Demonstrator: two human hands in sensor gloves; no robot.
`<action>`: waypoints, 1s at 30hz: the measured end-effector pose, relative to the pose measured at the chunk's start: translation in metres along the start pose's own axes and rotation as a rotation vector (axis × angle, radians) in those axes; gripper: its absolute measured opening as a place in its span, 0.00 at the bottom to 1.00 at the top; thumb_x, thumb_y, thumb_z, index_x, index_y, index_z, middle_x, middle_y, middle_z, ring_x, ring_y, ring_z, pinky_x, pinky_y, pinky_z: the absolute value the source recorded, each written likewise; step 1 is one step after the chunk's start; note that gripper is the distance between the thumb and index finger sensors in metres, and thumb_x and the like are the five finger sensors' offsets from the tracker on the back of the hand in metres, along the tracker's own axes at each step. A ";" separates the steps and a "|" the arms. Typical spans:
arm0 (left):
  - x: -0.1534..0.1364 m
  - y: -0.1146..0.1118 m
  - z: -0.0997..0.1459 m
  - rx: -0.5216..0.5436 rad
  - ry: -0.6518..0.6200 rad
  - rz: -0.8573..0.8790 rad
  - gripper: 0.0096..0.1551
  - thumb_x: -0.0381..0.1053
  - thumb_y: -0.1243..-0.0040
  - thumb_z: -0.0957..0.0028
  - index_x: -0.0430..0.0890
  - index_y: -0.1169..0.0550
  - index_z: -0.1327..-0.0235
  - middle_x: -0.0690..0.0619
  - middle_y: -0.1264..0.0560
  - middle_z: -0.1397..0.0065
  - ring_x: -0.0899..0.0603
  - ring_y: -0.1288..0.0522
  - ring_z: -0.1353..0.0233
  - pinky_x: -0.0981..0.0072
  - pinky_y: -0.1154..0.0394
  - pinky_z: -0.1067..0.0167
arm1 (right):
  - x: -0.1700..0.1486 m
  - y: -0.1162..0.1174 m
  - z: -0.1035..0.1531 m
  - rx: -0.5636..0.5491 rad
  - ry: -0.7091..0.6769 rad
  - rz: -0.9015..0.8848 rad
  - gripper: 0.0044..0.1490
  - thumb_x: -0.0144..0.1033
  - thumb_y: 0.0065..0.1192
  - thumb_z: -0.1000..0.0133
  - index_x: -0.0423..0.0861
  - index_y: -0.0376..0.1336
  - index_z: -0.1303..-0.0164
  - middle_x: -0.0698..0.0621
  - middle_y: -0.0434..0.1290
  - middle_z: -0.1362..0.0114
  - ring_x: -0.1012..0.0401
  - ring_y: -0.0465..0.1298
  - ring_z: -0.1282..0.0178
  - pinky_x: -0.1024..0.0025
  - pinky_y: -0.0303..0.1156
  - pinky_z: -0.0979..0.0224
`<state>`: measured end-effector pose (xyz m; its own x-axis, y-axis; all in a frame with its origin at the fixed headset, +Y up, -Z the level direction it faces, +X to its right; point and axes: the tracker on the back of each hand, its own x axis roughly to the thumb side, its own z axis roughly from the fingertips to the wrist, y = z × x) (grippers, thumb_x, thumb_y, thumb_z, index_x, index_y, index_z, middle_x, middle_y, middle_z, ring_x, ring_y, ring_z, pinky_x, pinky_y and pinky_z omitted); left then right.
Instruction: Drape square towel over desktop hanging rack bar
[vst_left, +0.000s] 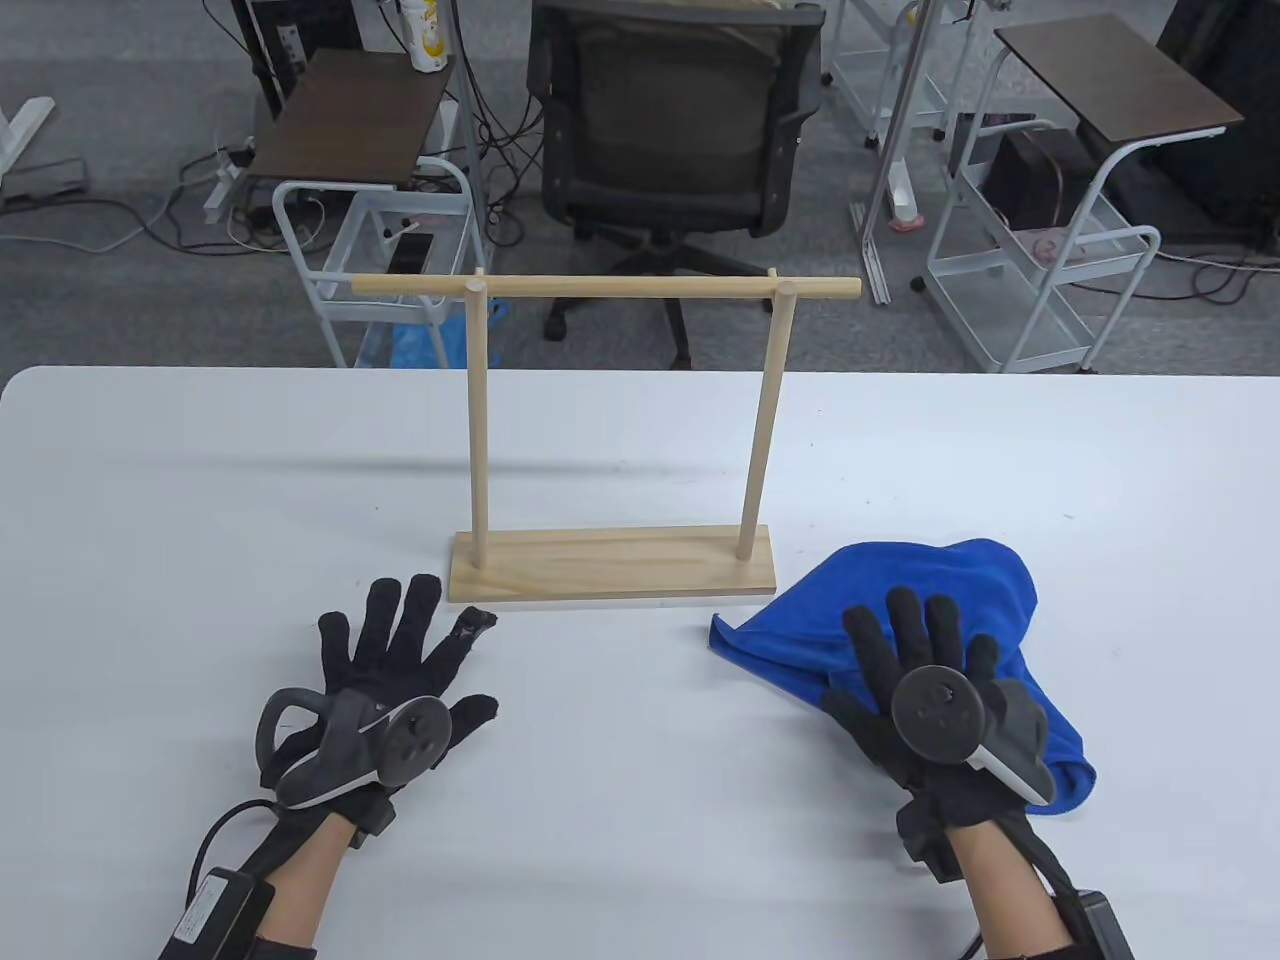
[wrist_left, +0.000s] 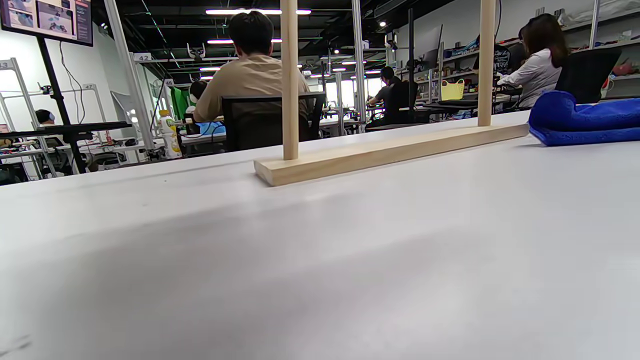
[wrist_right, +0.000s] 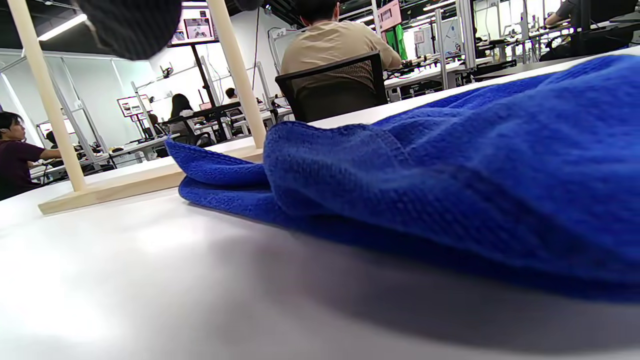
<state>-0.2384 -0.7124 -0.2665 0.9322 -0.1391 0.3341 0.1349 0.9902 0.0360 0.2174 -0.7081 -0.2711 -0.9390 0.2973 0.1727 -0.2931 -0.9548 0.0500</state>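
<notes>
A blue square towel (vst_left: 935, 590) lies crumpled on the white table at the right, just right of the rack's base; it also shows in the right wrist view (wrist_right: 450, 170) and the left wrist view (wrist_left: 580, 120). The wooden hanging rack (vst_left: 610, 420) stands mid-table, its bar (vst_left: 605, 287) bare on two posts. My right hand (vst_left: 915, 665) rests flat on the towel with fingers spread. My left hand (vst_left: 395, 645) lies flat and open on the table, left of the rack's base (vst_left: 612, 565), holding nothing.
The table's far edge (vst_left: 640, 372) runs behind the rack. Beyond it stand an office chair (vst_left: 675, 130), white carts (vst_left: 1040, 270) and small side tables on the floor. Bare table surface lies between my two hands.
</notes>
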 end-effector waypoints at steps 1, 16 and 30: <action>0.000 0.000 0.000 0.000 -0.002 0.001 0.51 0.78 0.75 0.44 0.61 0.57 0.07 0.41 0.65 0.05 0.28 0.62 0.11 0.21 0.60 0.22 | -0.001 0.000 0.000 -0.002 0.003 -0.003 0.51 0.63 0.50 0.35 0.53 0.36 0.10 0.41 0.28 0.11 0.37 0.29 0.14 0.27 0.30 0.25; -0.002 0.001 0.000 0.012 0.005 0.013 0.51 0.78 0.73 0.44 0.60 0.56 0.06 0.41 0.65 0.05 0.28 0.62 0.11 0.21 0.60 0.22 | -0.010 -0.028 0.006 -0.102 0.087 -0.039 0.52 0.60 0.57 0.37 0.51 0.40 0.10 0.38 0.36 0.10 0.36 0.37 0.13 0.27 0.38 0.23; -0.002 0.000 0.001 -0.007 0.008 0.004 0.51 0.78 0.73 0.43 0.60 0.55 0.06 0.41 0.64 0.05 0.28 0.62 0.11 0.21 0.60 0.22 | -0.050 -0.029 0.003 -0.024 0.285 -0.108 0.51 0.55 0.63 0.38 0.45 0.47 0.11 0.34 0.48 0.13 0.34 0.51 0.17 0.34 0.49 0.22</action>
<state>-0.2402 -0.7120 -0.2662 0.9352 -0.1353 0.3271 0.1334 0.9907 0.0285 0.2737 -0.6956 -0.2779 -0.9139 0.3890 -0.1159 -0.3946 -0.9184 0.0289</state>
